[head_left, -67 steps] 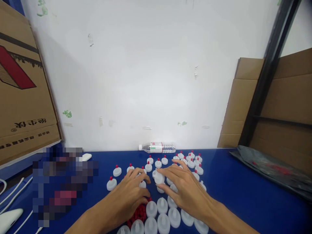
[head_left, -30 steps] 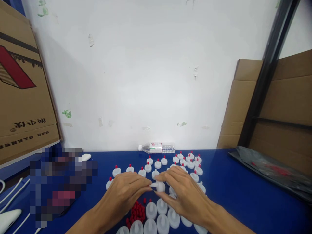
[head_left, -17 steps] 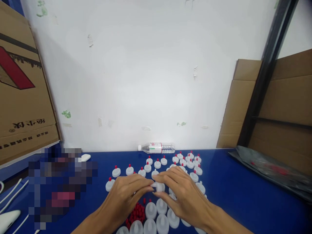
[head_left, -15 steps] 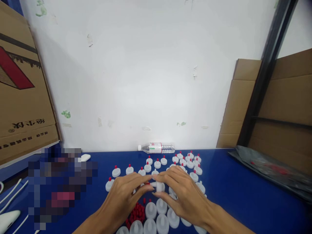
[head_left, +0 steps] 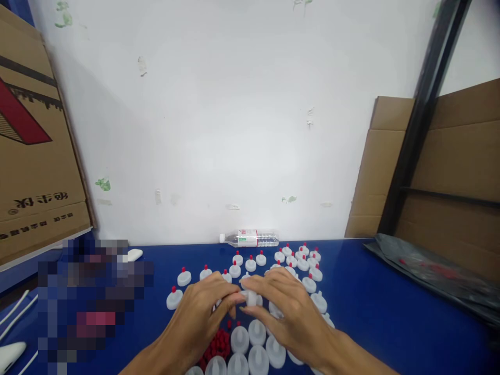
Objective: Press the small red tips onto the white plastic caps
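Observation:
My right hand grips a white plastic nozzle cap on its side, spout pointing left. The fingers of my left hand pinch at the spout's tip; the small red tip cap they hold is now hidden behind them. Below my hands lies a heap of loose red tip caps. Beside it stand several white nozzle caps with bare spouts. Farther back are several white nozzle caps with red tips, some partly covered by my hands.
A clear plastic bottle lies against the wall. On the right rests a grey plastic bag with something red inside. A cardboard box stands at the left, near white cables. A blurred patch covers the left table area.
My left fingers have closed in on the spout's tip, and the red tip cap seen between them before is now covered. The view has shifted slightly.

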Motion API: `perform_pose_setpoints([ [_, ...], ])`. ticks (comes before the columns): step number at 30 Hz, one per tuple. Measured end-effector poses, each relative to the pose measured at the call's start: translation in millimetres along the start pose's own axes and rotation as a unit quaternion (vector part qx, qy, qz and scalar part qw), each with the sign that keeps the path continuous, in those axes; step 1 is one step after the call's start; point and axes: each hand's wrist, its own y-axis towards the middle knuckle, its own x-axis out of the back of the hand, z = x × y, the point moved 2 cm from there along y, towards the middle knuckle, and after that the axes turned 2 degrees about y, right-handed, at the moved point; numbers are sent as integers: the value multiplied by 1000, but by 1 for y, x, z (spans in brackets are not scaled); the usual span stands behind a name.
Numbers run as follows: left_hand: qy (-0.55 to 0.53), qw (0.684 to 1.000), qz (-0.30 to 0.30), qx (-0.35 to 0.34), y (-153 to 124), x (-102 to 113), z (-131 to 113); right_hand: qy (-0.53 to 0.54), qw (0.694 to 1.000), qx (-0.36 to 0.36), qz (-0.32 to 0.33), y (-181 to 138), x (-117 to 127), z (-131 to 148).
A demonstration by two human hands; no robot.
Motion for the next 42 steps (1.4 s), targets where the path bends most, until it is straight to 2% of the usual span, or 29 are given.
perform_pose_setpoints([
  [4,82,994,-51,-50,1,5,8,-26,993,-87,71,6,6,-5],
  [7,140,989,-35,-39,-2,3,18,-52,981,-131,132,5,7,-10],
  [10,165,985,-4,-39,-3,-2,22,-48,971,-141,188,1,4,-15],
  [15,172,983,22,-58,-2,-9,19,-3,959,-150,240,-6,-2,-22],
  [22,167,985,39,-34,-2,-14,21,-32,962,-147,226,-3,0,-24],
  [27,162,985,26,-48,-2,-6,20,-46,955,-168,241,-7,-2,-27],
  [29,156,984,45,-72,-1,-1,19,-37,947,-181,261,-9,-5,-29],
  [31,149,980,90,-99,-2,3,19,-26,945,-184,269,-10,-6,-30],
  [34,152,971,131,-134,-4,3,19,-32,956,-168,240,-6,-2,-30],
  [38,167,963,137,-161,-8,-9,25,-57,972,-148,173,2,6,-28],
  [42,178,958,154,-160,-10,-21,34,-52,980,-135,138,4,8,-24],
])
